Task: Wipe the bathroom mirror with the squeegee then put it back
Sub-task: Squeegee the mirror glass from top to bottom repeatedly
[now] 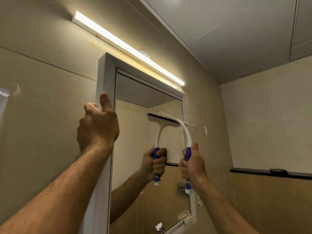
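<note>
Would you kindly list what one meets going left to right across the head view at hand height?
Left hand on the mirror frame → mirror → squeegee held in right hand → black ledge.

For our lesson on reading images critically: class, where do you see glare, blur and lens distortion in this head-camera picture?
Head view: the long lit strip lamp above the white-framed mirror burns out to glare; the blue-and-white squeegee and the right hand gripping it are motion-blurred; the left hand holding the frame is sharper; straight wall and ceiling lines bow, wide-angle.
</note>
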Demonstrator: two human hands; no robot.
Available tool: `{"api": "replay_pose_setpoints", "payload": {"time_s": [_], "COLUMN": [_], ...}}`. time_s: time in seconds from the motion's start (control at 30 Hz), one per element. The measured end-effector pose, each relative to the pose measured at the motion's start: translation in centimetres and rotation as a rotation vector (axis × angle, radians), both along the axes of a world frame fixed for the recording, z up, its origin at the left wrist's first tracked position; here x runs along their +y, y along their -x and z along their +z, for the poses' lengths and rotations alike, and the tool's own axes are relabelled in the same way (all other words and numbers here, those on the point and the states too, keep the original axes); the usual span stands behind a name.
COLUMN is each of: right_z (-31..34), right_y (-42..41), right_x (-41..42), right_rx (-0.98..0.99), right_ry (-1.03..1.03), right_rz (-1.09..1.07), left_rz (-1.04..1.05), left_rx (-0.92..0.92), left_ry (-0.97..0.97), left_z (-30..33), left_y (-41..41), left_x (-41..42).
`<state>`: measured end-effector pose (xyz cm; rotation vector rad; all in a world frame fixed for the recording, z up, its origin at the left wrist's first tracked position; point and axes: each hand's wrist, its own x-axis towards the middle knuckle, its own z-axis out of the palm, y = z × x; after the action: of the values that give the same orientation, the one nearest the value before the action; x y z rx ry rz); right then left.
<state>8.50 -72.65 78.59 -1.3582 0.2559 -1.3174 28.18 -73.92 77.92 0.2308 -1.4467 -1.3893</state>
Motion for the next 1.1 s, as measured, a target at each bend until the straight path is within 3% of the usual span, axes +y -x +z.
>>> {"api": "replay_pose_setpoints", "payload": {"time_s": [0.13, 0.43, 0.7, 0.97, 1.1], "right_z": [2.9, -4.7, -0.6, -7.3, -6.0], "right_y": [-0.1, -0.1, 0.2, -0.4, 0.6], "right_x": [-0.2, -1.0, -0.9, -0.3, -0.4], "right_rx": [0.007, 0.079, 0.054, 0.093, 0.103], "right_ry": [0.011, 0.032, -0.016, -0.035, -0.021], "right_rz": [0.03, 0.021, 0.125, 0.057, 0.025], "left_rz": [0.047, -0.05, 0.031, -0.037, 0.046], "left_rx": [0.037, -0.035, 0.015, -0.072, -0.078], "left_ry": [0.012, -0.004, 0.017, 0.008, 0.009], "left_z": [2.7, -4.6, -0.7, -7.4, -6.0], "left_y": [0.4, -0.5, 0.1, 0.1, -0.3], "left_x": [0.3, -0.7, -0.2, -0.3, 0.2]}}
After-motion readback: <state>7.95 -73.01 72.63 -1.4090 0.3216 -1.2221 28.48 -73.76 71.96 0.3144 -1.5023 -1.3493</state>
